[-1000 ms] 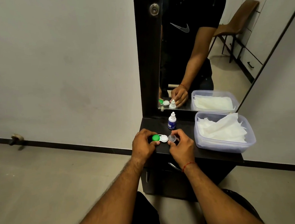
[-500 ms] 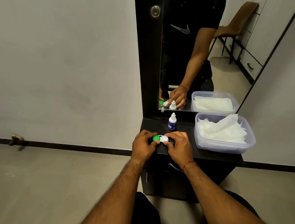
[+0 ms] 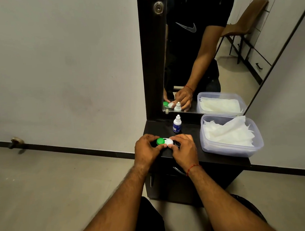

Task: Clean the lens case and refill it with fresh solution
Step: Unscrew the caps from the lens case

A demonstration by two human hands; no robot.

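A tall mirror (image 3: 206, 46) is fixed above a small dark surface (image 3: 191, 130), on whose right side a clear plastic tub (image 3: 257, 143) of white tissues (image 3: 227, 134) is set. A small dropper bottle (image 3: 176, 124) of solution is stood upright near the back, just behind the hands. The lens case (image 3: 164, 141) is held low over the front of the surface between both hands: the left hand (image 3: 145, 149) is closed as a grip around the end with the green cap (image 3: 160, 141), while the fingers of the right hand (image 3: 184, 148) are pinched on the white cap (image 3: 169, 142). Both forearms are stretched forward, wrists bent slightly down. The step in hand is judged to be the twisting of the white cap; which way cannot be told. Next, a firm hold on the case body is called for
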